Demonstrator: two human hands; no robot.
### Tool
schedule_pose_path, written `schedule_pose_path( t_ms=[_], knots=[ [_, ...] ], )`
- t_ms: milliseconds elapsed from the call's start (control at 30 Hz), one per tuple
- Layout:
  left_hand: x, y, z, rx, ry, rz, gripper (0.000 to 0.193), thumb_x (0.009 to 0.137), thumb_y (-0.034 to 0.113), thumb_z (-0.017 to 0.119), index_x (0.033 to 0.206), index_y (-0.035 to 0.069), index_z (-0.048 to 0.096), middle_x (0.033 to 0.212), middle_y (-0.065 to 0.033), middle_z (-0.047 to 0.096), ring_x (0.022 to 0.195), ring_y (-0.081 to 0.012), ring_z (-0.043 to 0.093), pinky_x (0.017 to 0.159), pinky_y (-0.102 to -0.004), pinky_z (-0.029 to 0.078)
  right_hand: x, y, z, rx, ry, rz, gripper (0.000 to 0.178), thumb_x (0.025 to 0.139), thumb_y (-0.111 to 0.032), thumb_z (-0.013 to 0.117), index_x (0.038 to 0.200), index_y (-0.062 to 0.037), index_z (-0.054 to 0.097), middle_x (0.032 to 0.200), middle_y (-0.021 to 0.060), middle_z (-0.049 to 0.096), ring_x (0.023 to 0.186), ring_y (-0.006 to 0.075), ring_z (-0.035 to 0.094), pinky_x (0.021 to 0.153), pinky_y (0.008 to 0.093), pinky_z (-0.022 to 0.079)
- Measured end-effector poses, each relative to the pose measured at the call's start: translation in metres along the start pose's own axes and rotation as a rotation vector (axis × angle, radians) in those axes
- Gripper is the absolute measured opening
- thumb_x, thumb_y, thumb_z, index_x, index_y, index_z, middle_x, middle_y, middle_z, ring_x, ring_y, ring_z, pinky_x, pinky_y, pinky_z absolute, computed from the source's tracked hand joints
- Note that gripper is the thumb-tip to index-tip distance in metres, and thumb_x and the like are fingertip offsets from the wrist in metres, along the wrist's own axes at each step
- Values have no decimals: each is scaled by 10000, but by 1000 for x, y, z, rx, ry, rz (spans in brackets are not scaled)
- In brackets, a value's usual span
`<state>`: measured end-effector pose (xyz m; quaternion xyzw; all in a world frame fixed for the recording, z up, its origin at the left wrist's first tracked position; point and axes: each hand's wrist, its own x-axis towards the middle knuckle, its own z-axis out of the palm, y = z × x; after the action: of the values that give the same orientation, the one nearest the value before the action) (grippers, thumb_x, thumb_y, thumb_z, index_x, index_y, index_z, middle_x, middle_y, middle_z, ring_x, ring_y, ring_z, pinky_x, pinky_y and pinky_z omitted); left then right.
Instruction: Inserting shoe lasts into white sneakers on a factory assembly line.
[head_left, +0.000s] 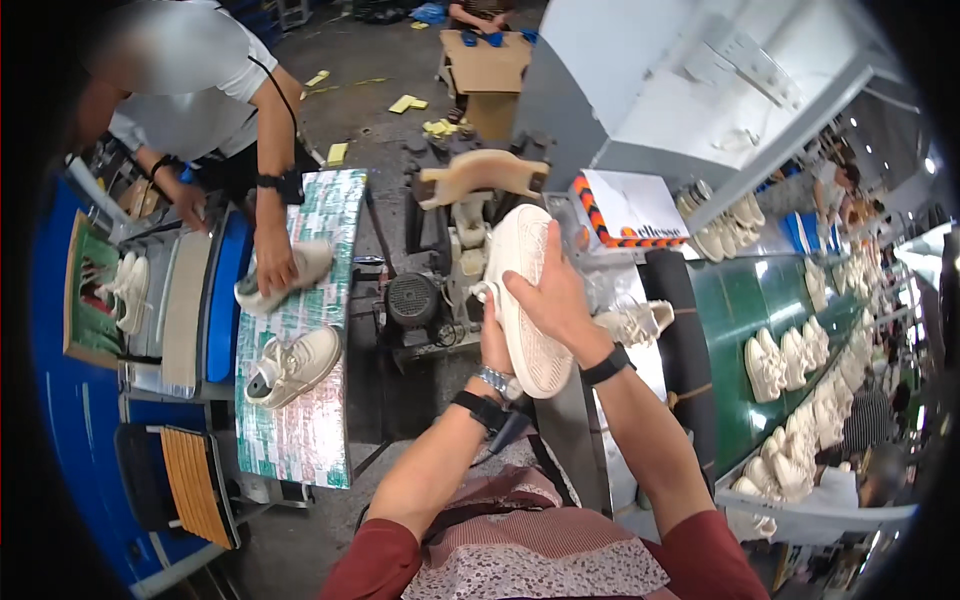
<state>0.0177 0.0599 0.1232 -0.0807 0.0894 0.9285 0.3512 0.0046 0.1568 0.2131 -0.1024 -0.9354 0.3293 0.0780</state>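
Observation:
A cream-white sneaker (540, 340) is held up in front of me, its patterned sole turned toward me. My right hand (557, 298) is closed round its edge, with the thumb lying across the sole. Lower on the other side, my left hand (494, 342) grips the shoe's upper, most of its fingers hidden behind it. Just beyond the shoe stands a machine with a curved tan pad (484, 178). To the right of my right wrist, another white sneaker (637, 322) lies on a metal ledge.
At left, a co-worker's hand (273, 262) touches a sneaker (312, 265) on a tape-covered table (290, 450); another sneaker (295, 366) lies nearer. A motor (412, 299) sits low ahead. On the right, a green conveyor (735, 310) carries several white sneakers, beside a shoebox (632, 200).

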Motion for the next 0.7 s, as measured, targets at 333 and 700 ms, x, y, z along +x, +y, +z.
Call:
schedule_pose_path(
  t_ms=[333, 700],
  knots=[
    [-28, -18, -73, 460, 369, -204, 575, 1054, 524, 412, 1409, 84, 518, 1360, -104, 612, 1188, -243, 629, 1047, -460, 495, -16, -13, 1, -209, 17, -165, 1085, 774, -357, 763, 1599, -11, 149, 1158, 289, 565, 947, 466, 643, 817, 514, 534],
    [-9, -15, -80, 69, -38, -199, 825, 1009, 705, 358, 1502, 49, 448, 1486, -117, 535, 1335, -267, 537, 1150, -441, 390, -36, -22, 8, -133, 150, -270, 1071, 762, -191, 796, 1596, 7, 155, 1323, 296, 529, 1178, 460, 558, 994, 491, 468]
  ],
)
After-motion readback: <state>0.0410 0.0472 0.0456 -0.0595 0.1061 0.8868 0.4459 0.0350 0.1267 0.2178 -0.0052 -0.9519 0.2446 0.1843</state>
